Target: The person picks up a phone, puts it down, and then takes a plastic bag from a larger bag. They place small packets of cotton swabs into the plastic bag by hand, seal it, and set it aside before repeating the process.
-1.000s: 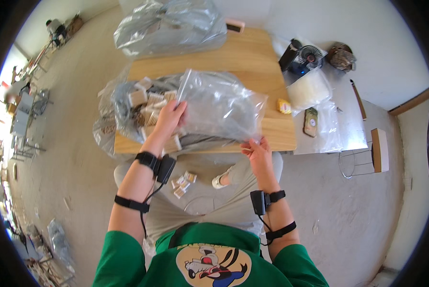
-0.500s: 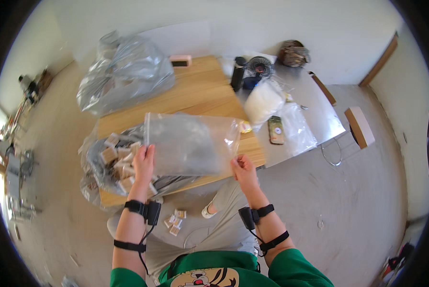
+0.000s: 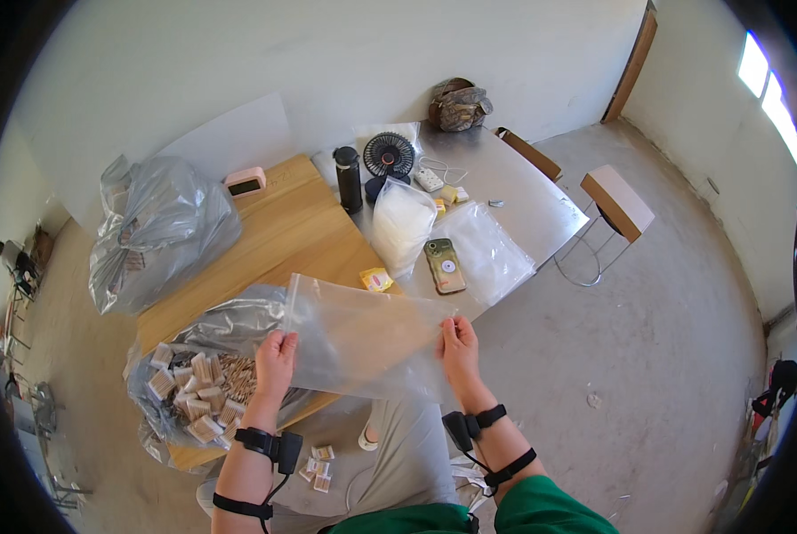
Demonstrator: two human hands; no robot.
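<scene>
A clear, flat plastic bag [image 3: 363, 334] is stretched between my two hands above the front of the wooden table. My left hand [image 3: 277, 360] pinches its left edge, fingers closed. At the bag's right edge, my right hand [image 3: 457, 349] grips a corner with closed fingers. The bag looks empty; the table shows through it. Beside my left hand, a grey plastic sack [image 3: 247, 311] lies spread open. Inside it are small packs of thin wooden sticks [image 3: 198, 400] and a heap of loose sticks [image 3: 237, 378].
A full grey sack [image 3: 163, 227] and a pink clock [image 3: 245, 182] occupy the wooden table [image 3: 283, 231]. Rightward, a metal table holds a black bottle [image 3: 348, 178], fan [image 3: 389, 156], white-filled bag [image 3: 401, 227], phone [image 3: 445, 266] and clear bags [image 3: 492, 254]. A stool [image 3: 616, 205] stands beyond; packs [image 3: 318, 467] lie on the floor.
My view has turned toward the right, so the tables appear farther left and lower. Both hands still hold the bag, which now sits lower in view and slants down to the right.
</scene>
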